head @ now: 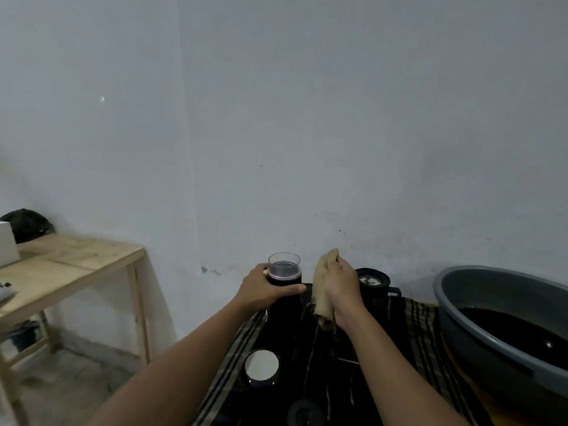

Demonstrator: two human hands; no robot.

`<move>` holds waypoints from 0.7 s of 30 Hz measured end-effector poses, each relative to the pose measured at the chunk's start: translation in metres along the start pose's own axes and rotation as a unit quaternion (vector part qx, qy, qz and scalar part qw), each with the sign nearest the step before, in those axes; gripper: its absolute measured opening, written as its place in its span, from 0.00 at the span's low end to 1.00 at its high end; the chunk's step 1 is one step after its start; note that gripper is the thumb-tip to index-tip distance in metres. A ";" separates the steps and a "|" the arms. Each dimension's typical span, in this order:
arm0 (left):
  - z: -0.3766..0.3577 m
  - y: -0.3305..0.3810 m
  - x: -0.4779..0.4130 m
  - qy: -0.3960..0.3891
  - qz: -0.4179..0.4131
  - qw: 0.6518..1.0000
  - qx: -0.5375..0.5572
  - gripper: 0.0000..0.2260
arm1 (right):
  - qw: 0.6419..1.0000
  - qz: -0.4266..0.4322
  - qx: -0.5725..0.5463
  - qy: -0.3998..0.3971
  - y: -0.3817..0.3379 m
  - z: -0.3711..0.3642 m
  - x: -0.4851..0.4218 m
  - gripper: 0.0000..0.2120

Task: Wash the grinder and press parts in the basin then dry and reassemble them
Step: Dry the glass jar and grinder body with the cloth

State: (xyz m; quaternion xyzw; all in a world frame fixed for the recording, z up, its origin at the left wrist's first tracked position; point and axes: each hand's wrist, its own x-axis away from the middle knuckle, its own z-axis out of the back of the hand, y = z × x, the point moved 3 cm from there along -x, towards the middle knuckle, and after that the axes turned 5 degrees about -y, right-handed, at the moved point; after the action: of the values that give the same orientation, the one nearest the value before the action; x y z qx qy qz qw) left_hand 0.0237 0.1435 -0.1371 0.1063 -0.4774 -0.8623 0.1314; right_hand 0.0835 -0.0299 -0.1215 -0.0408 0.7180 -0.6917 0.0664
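Observation:
My left hand grips a clear glass cylinder with a dark lower body, standing upright at the far edge of the dark striped cloth. To its right my right hand holds a bunched tan rag, which hangs down past my wrist. Behind that hand a black cup-shaped part with a side handle stands on the cloth. Nearer to me stands a dark round part with a pale top. A black ring-shaped part lies at the bottom edge.
A grey basin holding dark water stands at the right. A light wooden table stands at the left with a white box and a black bag on it. A pale wall rises close behind everything.

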 end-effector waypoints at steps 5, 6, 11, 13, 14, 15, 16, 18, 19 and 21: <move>-0.019 -0.013 -0.012 -0.059 -0.090 0.992 0.065 0.27 | 0.994 -0.024 0.008 -0.110 0.000 -0.028 -0.001 0.26; -0.019 -0.008 -0.009 -0.059 -0.113 0.989 0.074 0.23 | 0.992 -0.031 -0.002 -0.126 0.001 -0.037 0.000 0.31; 0.000 0.029 0.010 -0.023 -0.173 0.970 0.167 0.17 | 0.996 0.078 0.017 -0.045 -0.028 -0.057 0.017 0.39; 0.011 0.039 0.019 -0.030 -0.175 0.968 0.180 0.19 | 0.995 0.081 0.017 -0.050 -0.042 -0.057 0.022 0.35; 0.018 0.044 0.024 -0.033 -0.173 0.966 0.188 0.15 | 0.996 0.066 0.006 -0.066 -0.048 -0.057 0.022 0.33; 0.024 0.048 0.030 -0.043 -0.170 0.966 0.192 0.11 | 0.995 0.044 -0.009 -0.089 -0.052 -0.055 0.023 0.33; 0.030 0.054 0.039 -0.054 -0.169 0.965 0.192 0.09 | 0.993 0.035 -0.021 -0.107 -0.057 -0.051 0.025 0.33; 0.038 0.060 0.050 -0.064 -0.169 0.966 0.184 0.10 | 0.991 0.045 -0.005 -0.128 -0.066 -0.049 0.034 0.33; 0.043 0.063 0.056 -0.056 -0.174 0.965 0.186 0.11 | 0.990 0.065 0.011 -0.127 -0.068 -0.051 0.042 0.32; 0.046 0.071 0.063 -0.043 -0.182 0.964 0.188 0.13 | 0.989 0.102 0.008 -0.106 -0.068 -0.050 0.054 0.30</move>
State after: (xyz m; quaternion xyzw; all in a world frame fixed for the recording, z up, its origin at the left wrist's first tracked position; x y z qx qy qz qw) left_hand -0.0407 0.1232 -0.0563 0.1773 -0.6091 -0.7698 -0.0711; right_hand 0.0204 0.0092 -0.0538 -0.0400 0.7019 -0.6788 0.2120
